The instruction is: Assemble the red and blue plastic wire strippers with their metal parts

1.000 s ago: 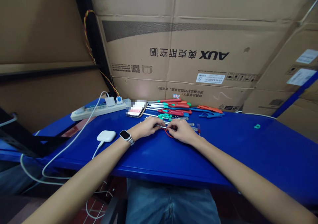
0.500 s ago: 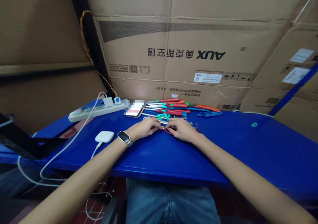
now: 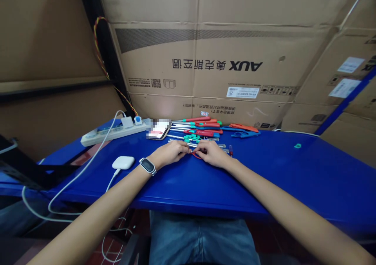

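Observation:
Both hands meet at the middle of the blue table, fingertips pinched close together. Between them is a thin red looped plastic part (image 3: 197,155), apparently a piece of a long-nosed lighter casing; most of it is hidden by fingers. My left hand (image 3: 174,151), below a wristwatch, pinches its left end. My right hand (image 3: 214,154) is closed on its right side. Just beyond the hands lie several red-handled long-nosed lighters (image 3: 208,132) with metal tubes pointing left. Small green plastic parts (image 3: 192,138) and clear tubes (image 3: 221,146) lie nearer the fingers.
Orange casing parts (image 3: 243,127) and a blue casing part (image 3: 245,134) lie at the back right. A phone (image 3: 161,134), a power strip (image 3: 114,134) and a white charging case (image 3: 123,163) with its cable are leftward. A green bit (image 3: 297,145) lies right. Cardboard (image 3: 217,42) walls the back.
The camera view has shifted slightly. Both hands stay together on the red part, with only small finger movement.

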The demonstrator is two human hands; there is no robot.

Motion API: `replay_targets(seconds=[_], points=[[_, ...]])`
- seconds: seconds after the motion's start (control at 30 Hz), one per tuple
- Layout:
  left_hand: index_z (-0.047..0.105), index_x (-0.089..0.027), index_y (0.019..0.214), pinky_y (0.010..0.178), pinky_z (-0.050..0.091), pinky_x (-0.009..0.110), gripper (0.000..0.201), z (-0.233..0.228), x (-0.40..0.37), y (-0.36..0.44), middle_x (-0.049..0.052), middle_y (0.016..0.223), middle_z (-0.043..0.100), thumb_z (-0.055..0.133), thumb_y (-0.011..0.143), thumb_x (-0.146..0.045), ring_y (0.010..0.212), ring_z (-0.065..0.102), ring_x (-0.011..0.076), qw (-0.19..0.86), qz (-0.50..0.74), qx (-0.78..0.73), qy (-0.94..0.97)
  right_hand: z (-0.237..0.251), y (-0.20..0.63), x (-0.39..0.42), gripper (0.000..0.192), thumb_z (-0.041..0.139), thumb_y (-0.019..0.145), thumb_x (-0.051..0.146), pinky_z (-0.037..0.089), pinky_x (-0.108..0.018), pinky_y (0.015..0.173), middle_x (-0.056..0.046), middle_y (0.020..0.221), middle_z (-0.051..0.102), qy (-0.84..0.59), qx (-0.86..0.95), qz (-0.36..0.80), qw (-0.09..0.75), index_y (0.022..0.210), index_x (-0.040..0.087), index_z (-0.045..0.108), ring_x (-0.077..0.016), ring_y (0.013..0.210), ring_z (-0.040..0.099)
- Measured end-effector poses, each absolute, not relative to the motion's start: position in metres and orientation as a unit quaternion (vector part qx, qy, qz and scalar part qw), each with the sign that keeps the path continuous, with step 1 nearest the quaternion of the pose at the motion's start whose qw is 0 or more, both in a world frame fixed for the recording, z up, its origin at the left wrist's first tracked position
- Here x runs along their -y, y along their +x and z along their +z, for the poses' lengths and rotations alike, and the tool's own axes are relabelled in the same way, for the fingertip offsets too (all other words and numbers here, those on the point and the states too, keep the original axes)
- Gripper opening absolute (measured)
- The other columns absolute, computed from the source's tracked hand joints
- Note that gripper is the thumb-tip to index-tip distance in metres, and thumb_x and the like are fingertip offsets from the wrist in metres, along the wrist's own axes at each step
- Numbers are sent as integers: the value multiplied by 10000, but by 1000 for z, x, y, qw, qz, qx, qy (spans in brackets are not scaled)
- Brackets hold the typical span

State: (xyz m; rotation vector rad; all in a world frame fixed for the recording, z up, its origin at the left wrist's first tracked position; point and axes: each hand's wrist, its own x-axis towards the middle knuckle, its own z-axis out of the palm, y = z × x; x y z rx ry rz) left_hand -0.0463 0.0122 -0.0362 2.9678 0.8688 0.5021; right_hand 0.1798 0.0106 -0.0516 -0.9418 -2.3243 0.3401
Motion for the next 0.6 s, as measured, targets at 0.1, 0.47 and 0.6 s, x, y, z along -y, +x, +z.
replay_targets(seconds=[0.1,0.47,0.6], points=[[719,-169,974,811,496,264,255,-37,-12,-46,72,1004,711,476,929,-108,881,679,176,4,161,-280,946,-53,180,-12,129,630,822,88,382,-226,611,-22,778,630,-350,877,129,302,827,164,733,-113,638,541],[678,-167,1039,854,473,294,241,-37,-4,-42,77,1027,662,502,890,-101,936,628,200,61,190,-310,929,-51,180,-11,116,622,832,96,393,-234,642,-27,808,641,-353,880,124,294,828,166,714,-127,685,562],[682,-173,1089,834,477,268,295,-34,-5,-45,72,1035,638,480,888,-97,901,628,176,113,204,-322,918,-50,180,-10,118,619,841,105,388,-234,642,-25,803,644,-353,882,117,290,840,172,716,-129,689,559]])
